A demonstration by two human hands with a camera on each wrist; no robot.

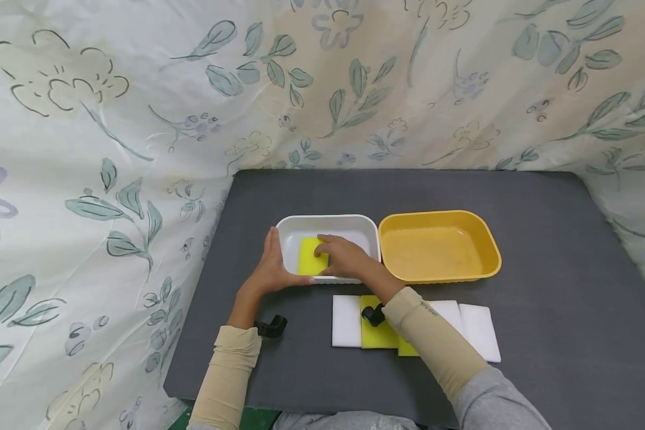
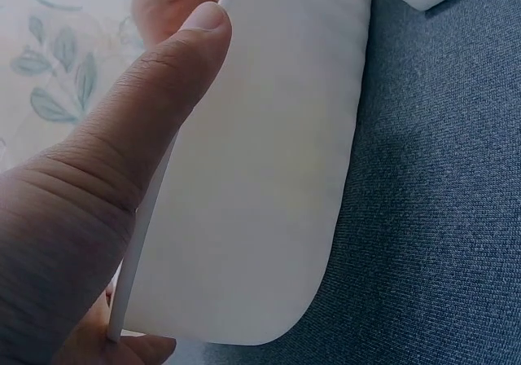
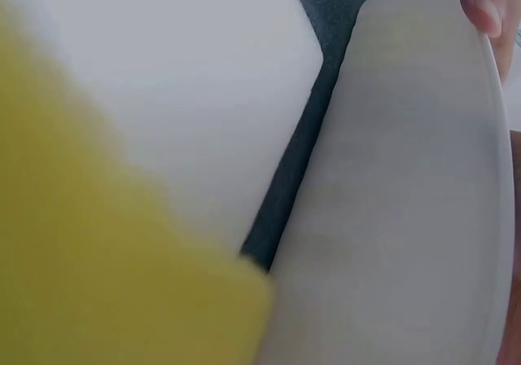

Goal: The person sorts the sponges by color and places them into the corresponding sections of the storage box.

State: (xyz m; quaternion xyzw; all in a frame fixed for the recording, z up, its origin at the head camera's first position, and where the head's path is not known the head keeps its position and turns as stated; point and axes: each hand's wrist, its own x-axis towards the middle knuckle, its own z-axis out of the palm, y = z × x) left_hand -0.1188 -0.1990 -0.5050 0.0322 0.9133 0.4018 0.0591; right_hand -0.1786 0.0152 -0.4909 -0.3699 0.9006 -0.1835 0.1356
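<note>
A white plastic tray (image 1: 328, 222) stands on the dark table, with a flat yellow sponge (image 1: 307, 257) inside it. My left hand (image 1: 273, 270) grips the tray's near left corner, its thumb (image 2: 155, 104) laid along the front rim and the fingers spread up the left side. Reaching over the front rim, my right hand (image 1: 346, 258) holds the right part of the sponge with curled fingers, which hide that edge. From the right wrist, the outer wall of the tray (image 3: 383, 186) shows beside a blurred yellow sponge and a white one.
A yellow tray (image 1: 441, 276) stands against the white tray's right side. In front of both, white sponges (image 1: 346, 322) and yellow sponges (image 1: 378, 339) lie in a row, partly under my right forearm. Patterned cloth (image 1: 113, 239) hangs along the table's left and far edges.
</note>
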